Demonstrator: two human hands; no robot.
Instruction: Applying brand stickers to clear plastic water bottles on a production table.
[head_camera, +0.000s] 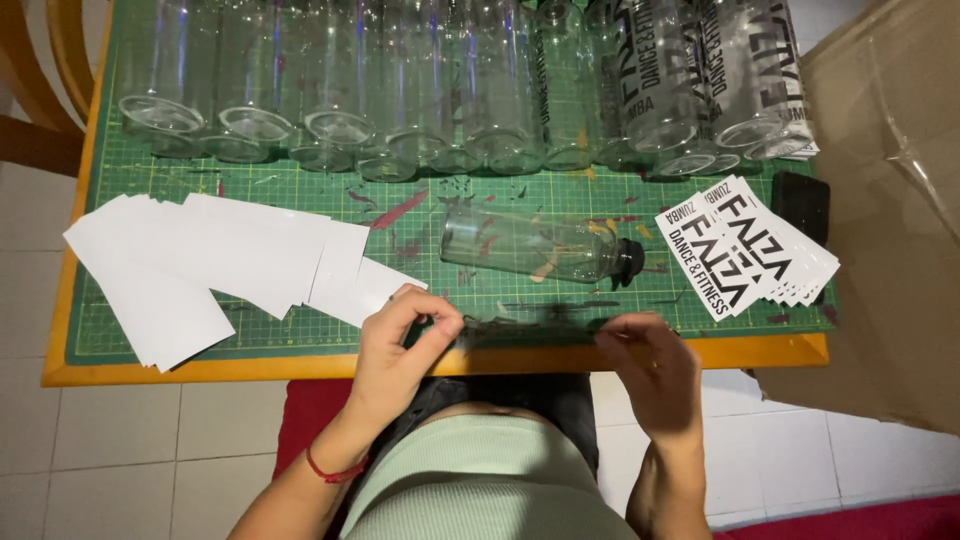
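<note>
Nearest us, the left hand (400, 345) and right hand (650, 365) hover over the table's near edge, wrists bent, fingertips pinched on the two ends of a thin dark strip (520, 330) stretched between them. Just beyond lies one clear bottle (535, 245) on its side on the green cutting mat (300, 200). White sheets (210, 265) fan out left; printed stickers (750, 250) stack right; roughly a dozen bottles (450, 90) line the far edge.

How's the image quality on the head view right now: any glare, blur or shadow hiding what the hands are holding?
Head view: the left hand is fairly sharp, the right hand slightly motion-blurred; the thin strip stretched between them is dark, smeared and hard to read. Bright streaks of glare run down the row of upright bottles; the lying bottle reflects less. The green cutting mat is evenly lit, with soft shadows only.
</note>
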